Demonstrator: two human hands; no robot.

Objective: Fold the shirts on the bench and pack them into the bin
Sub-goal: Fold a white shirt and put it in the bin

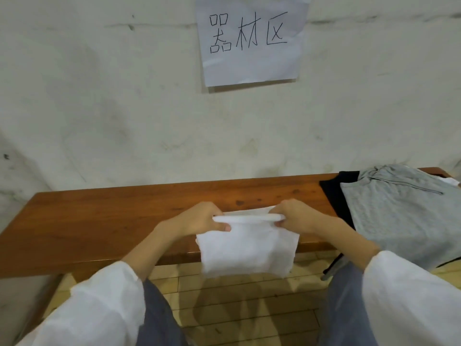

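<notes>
Beyond white sleeves (99, 308), left hand (199, 219) and right hand (298, 217) fingers (221, 226) pinch hanging white shirt (247, 248).

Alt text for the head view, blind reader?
The left hand and right hand grip the top edge of a folded white shirt over the wooden bench. A grey shirt overlaps a black garment at its right end; a handwritten paper sign hangs on the wall.

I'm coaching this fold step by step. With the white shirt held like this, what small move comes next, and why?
Probably lay the white shirt flat on the bench. The left hand and right hand both pinch its top edge, its lower part hangs past the bench's front edge, and no bin is in view. The gray shirt lies on the right.
</notes>
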